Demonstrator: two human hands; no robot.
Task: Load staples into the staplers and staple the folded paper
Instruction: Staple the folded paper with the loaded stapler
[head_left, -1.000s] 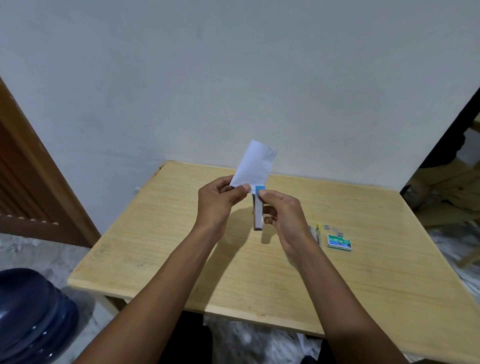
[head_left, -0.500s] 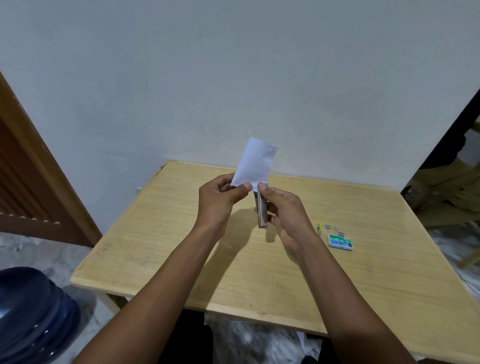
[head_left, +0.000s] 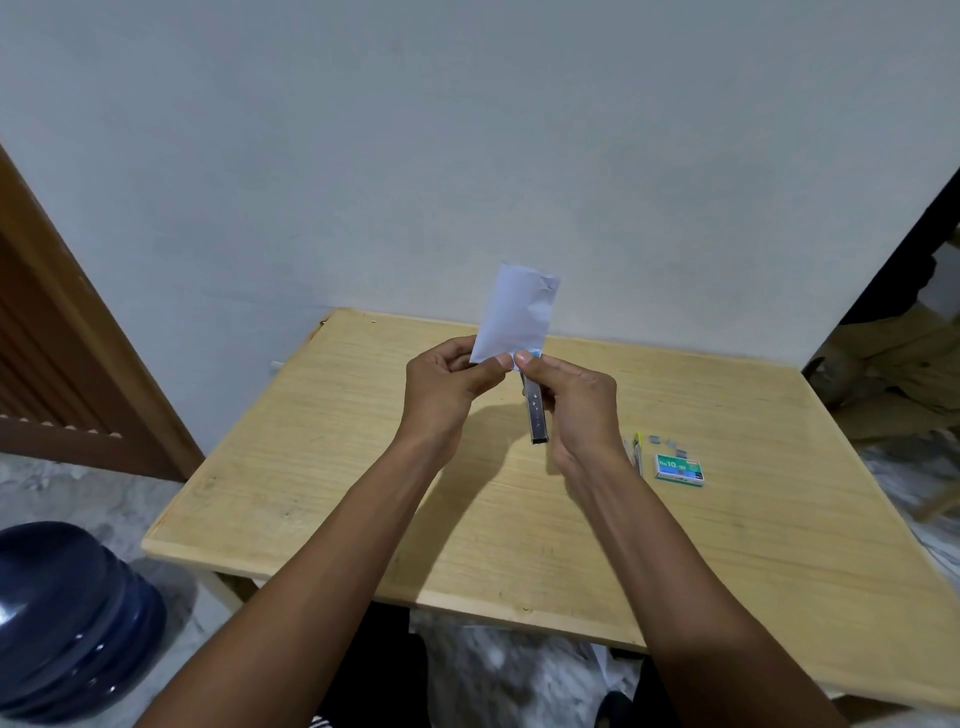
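- white folded paper (head_left: 517, 317) is held up in the air, well left of and above the staple box (head_left: 679, 469), its bottom edge pinched between thumb + fingers of the left hand (head_left: 447, 387).
- right hand (head_left: 576, 410) is wrapped round the stapler (head_left: 536, 415), thumb on top; the stapler stands upright, also left of the box.
- change vs 1 s ago: the stapler's blue nose showed beside the paper's lower corner; now it's nearly hidden behind that corner and the right thumb sits at the paper's edge.
- my read: the corner is prob. in the stapler's mouth, so the squeeze is next; can't tell if a staple is in yet.
- room: both hands are over the worktop (head_left: 519, 545), w/ plenty of space left of the box.
- yellow 2nd stapler (head_left: 636, 452) lies just left of the box and loose staples (head_left: 665, 442) just behind it, near the right wrist but not touching.
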